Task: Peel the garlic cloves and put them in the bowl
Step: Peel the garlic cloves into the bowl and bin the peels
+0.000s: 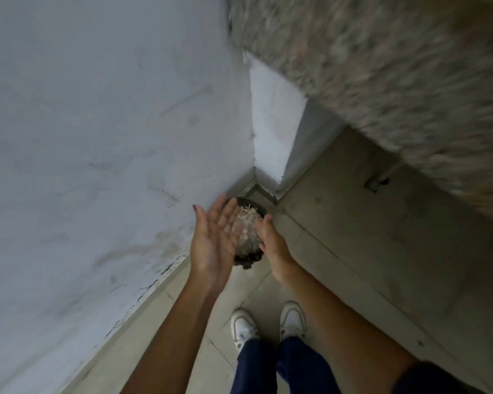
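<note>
1. Person standing, view straight down. Both bare forearms reach forward over a dark round bin point(241, 201) that sits on the floor tiles point(339, 251) in the far corner, where two pale walls meet.
2. Left hand point(214, 237): palm turned up and to the right, fingers straight and held together, thumb point(199, 216) apart on the left. Grip spread; it holds nothing that can be made out. It hovers over the left rim of the bin.
3. Right hand point(271, 240): seen from the back, on the right side of the bin, fingers bent down toward the bin's contents. Fingertips are hidden behind the hand, so cannot tell whether its grip pinches anything.
4. Between the two hands: a heap of pale, papery garlic skins point(246, 226) fills the bin, some motion-blurred. Dark scraps point(246, 261) lie at the near edge of the heap.
5. No garlic cloves and no bowl can be picked out in this view; only the skins are in view, in the bin between the hands.
6. Near, low in view: two white shoes point(268, 322) side by side on the tiles, dark blue trouser legs point(273, 368) above them.
7. Upper right: a speckled stone surface point(382, 66), heavily blurred, overhanging the floor. A small dark fitting point(377, 183) sits beneath its edge.
8. Left wall point(97, 137): pale, scuffed, dirt marks near its base.
</note>
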